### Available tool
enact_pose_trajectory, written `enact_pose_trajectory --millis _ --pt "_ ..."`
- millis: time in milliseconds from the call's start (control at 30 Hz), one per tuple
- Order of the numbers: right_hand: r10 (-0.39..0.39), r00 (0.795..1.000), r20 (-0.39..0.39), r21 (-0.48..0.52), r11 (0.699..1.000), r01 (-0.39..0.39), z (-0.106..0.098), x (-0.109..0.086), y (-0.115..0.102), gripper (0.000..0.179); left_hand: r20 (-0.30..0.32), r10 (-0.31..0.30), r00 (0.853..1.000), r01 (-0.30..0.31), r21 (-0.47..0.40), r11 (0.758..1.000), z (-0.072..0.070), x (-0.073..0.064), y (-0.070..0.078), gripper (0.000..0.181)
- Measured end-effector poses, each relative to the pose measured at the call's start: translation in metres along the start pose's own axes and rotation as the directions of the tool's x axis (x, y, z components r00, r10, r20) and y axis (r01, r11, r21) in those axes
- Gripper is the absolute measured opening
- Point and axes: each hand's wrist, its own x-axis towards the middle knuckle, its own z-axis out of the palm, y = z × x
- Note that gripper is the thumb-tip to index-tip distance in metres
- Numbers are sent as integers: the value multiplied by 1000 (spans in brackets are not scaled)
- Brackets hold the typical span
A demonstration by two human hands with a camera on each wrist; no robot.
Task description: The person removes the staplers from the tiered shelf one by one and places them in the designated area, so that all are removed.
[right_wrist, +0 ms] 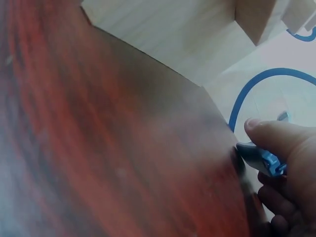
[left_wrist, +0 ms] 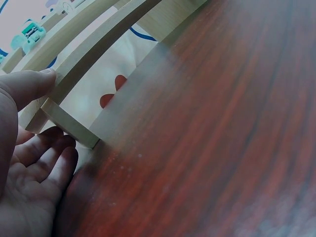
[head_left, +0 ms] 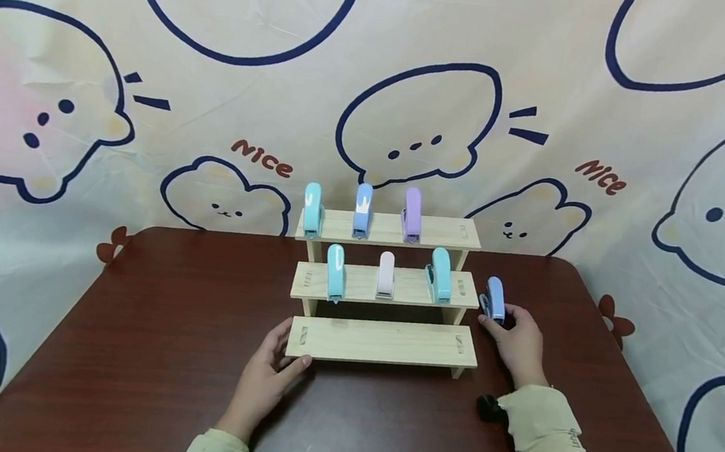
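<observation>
A three-tier wooden display stand [head_left: 383, 342] stands on the table. My left hand [head_left: 265, 381] grips the left end of its lowest tier, thumb at the front edge and fingers beside the leg [left_wrist: 71, 123]. To the right of the stand, my right hand [head_left: 520, 346] pinches a small blue stapler [head_left: 494, 299] between thumb and fingers, close to the table; its far side is hidden by the hand. On the middle tier are a teal stapler [head_left: 335, 273], a pale lilac one [head_left: 386, 276] and another teal one [head_left: 440, 275].
Along the top tier stand a teal stapler [head_left: 312, 210], a blue one [head_left: 362, 211] and a purple one [head_left: 412, 215]. The dark reddish-brown table [head_left: 157, 352] reaches back to a printed cloth backdrop [head_left: 248, 111], which also hangs along both sides.
</observation>
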Motion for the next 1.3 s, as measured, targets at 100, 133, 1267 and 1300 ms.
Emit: enact_pose_trajectory --millis 100,133,1267,1300 --pt "2 1000 -23 -31 1000 -3 -1 -1 -1 57 6 4 1000 -4 -7 1000 0 0 0 76" --pt "1 999 -33 -43 999 -2 -2 -2 -1 55 9 3 1000 -3 -8 1000 0 1 0 76" --pt "35 991 -130 -47 998 -41 0 -8 -3 47 -2 -3 1000 3 -21 1000 0 -1 0 75" --pt "36 991 -131 -48 998 -42 0 -8 -3 47 -1 -1 1000 1 -20 1000 0 -1 0 75"
